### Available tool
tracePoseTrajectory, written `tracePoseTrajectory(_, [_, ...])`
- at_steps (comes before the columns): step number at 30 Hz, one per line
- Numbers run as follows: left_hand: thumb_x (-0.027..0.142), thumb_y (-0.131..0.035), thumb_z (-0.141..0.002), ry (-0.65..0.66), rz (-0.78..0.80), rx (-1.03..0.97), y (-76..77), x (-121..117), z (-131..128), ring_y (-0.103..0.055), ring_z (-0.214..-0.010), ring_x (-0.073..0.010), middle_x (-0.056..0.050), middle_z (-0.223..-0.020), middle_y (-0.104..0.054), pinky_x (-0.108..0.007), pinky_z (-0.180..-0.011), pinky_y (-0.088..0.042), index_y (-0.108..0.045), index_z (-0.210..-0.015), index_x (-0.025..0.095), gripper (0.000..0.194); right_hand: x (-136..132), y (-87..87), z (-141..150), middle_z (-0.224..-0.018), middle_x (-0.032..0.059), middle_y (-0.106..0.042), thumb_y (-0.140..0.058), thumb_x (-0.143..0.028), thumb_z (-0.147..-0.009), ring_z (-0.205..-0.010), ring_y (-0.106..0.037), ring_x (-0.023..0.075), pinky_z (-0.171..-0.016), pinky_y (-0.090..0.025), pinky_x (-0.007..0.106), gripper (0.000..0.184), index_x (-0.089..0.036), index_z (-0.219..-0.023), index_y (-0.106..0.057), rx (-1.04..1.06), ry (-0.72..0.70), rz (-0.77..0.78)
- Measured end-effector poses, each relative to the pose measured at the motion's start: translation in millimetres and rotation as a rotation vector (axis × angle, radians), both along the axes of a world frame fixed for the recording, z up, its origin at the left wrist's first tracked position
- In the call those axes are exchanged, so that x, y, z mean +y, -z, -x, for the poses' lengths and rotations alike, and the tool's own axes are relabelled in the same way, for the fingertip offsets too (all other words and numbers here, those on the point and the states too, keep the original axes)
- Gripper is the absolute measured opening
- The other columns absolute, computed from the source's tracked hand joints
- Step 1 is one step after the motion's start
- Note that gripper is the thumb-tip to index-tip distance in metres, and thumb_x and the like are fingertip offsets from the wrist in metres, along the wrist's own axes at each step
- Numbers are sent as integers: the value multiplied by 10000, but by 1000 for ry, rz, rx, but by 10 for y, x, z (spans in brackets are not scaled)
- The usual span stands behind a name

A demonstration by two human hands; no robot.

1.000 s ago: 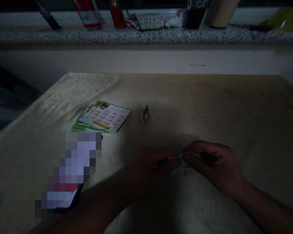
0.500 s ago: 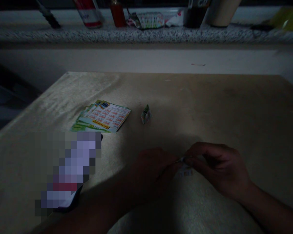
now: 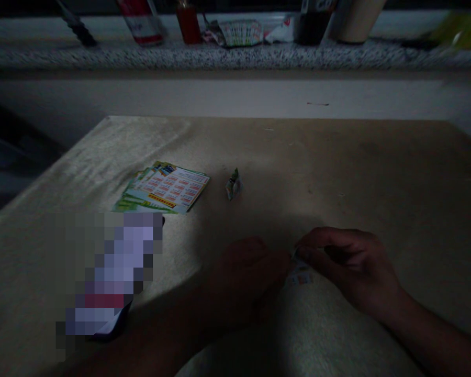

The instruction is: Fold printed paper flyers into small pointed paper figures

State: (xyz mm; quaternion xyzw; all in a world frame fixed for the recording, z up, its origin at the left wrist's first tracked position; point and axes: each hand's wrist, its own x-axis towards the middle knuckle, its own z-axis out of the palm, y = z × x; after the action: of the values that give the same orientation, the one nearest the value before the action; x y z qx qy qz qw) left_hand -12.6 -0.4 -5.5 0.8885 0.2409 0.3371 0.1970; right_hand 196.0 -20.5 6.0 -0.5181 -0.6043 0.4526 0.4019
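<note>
Between my two hands is a small printed paper (image 3: 301, 277), creased and mostly covered by my fingers. My right hand (image 3: 353, 267) pinches its upper edge between thumb and forefinger. My left hand (image 3: 251, 272) lies against the paper's left side, closed and in deep shadow, its fingertips hardly visible. Beyond the hands stands a small folded piece of paper (image 3: 234, 185) with green and white print. To its left lies a fanned stack of printed cards (image 3: 175, 186), white with orange blocks and green edges.
A phone (image 3: 127, 267), blurred out by large pixels, lies on the table (image 3: 377, 173) at the left. Along the speckled sill (image 3: 235, 58) at the back stand a red-and-white can (image 3: 141, 23), a red bottle (image 3: 189, 23), a dark bottle (image 3: 314, 23) and crumpled wrappers (image 3: 241, 32).
My left fingers have shifted slightly right, over the paper's left side. The right hand has moved very little, its pinch kept. The folded piece and the cards lie as before.
</note>
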Motion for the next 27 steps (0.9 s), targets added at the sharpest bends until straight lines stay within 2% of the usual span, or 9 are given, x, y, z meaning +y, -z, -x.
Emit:
tracePoseTrajectory(4, [78, -503, -920, 1, -66, -4, -10, -6, -13, -469, -513, -119, 8, -601, -576, -263, -567, -391, -579, -801, 152, 160, 12, 0, 5, -643, 22, -728, -729, -245, -853, -545, -628, 124, -498, -484, 211, 136, -186, -734, -760, 14, 7, -12])
tracePoseTrajectory(8, [110, -517, -949, -64, 65, -71, -23, -29, 1, -479, -523, -108, 12, -616, -569, -239, -544, -381, -596, -832, 153, 148, 7, 17, 7, -687, 17, -725, -722, -213, -855, -586, -643, 130, -527, -514, 215, 71, -190, -790, -742, 87, -33, 13])
tracePoseTrajectory(11, [144, -514, -977, -65, 170, -99, -18, -43, 17, -523, -550, -108, 0, -645, -589, -230, -546, -385, -624, -858, 144, 161, -11, 30, 9, -688, 1, -701, -703, -174, -866, -590, -630, 117, -539, -510, 206, 63, -196, -819, -740, 142, -75, 32])
tracePoseTrajectory(18, [175, -537, -983, -39, 255, -190, 12, -39, 23, -511, -555, -91, 15, -647, -564, -211, -549, -376, -628, -829, 145, 181, -19, 63, -4, -720, 14, -689, -706, -206, -879, -632, -630, 127, -571, -511, 220, 67, -189, -824, -740, 209, -104, 98])
tracePoseTrajectory(20, [193, -537, -985, -43, 334, -173, 1, -36, 22, -498, -543, -82, 29, -632, -550, -200, -532, -363, -634, -806, 149, 209, -17, 73, -21, -713, 16, -676, -700, -222, -890, -630, -615, 128, -565, -497, 224, 87, -185, -823, -741, 186, -118, 82])
tracePoseTrajectory(24, [259, -565, -987, -97, 598, -201, -5, -31, 11, -454, -498, -62, 53, -573, -513, -166, -477, -340, -667, -765, 146, 269, -12, 74, -53, -720, 23, -667, -694, -249, -907, -636, -585, 129, -561, -462, 231, 111, -175, -841, -744, 142, -138, 60])
tracePoseTrajectory(27, [298, -603, -972, -136, 686, -220, 21, -17, 0, -469, -511, -64, 52, -573, -526, -157, -480, -351, -699, -773, 148, 267, 4, 61, -50, -705, 11, -647, -707, -247, -897, -624, -567, 116, -556, -448, 220, 115, -173, -815, -739, 165, -129, 80])
